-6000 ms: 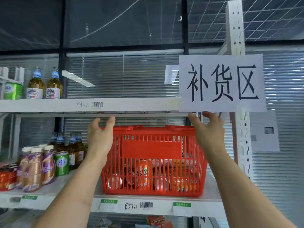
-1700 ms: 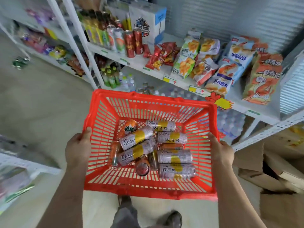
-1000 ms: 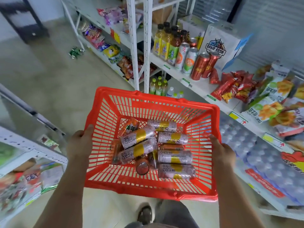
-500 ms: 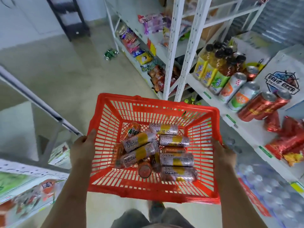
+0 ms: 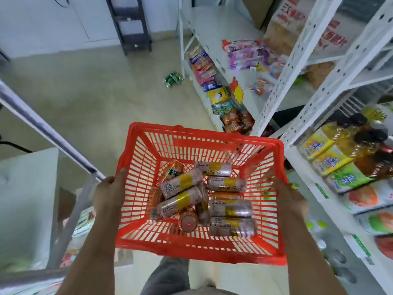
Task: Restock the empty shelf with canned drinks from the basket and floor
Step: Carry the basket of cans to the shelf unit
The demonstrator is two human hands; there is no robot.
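Note:
I carry a red plastic basket (image 5: 146,133) at waist height in front of me. My left hand (image 5: 108,192) grips its left rim and my right hand (image 5: 287,199) grips its right rim. Several canned drinks (image 5: 229,210), silver with yellow bands, lie on their sides in the basket, along with an orange can (image 5: 188,222) end-up. A small cluster of green cans (image 5: 173,78) lies on the floor ahead, beside the foot of a white shelf unit (image 5: 274,96).
White shelving runs along the right with snack packs (image 5: 219,96) low down and bottled drinks (image 5: 348,154) close by. A grey shelf frame (image 5: 49,133) stands at my left. A dark rack (image 5: 131,24) stands against the far wall. Open floor lies ahead.
I lifted the basket off the upper shelf and turned with it. The view has swung left along the aisle, bringing the green cans on the floor nearer the centre.

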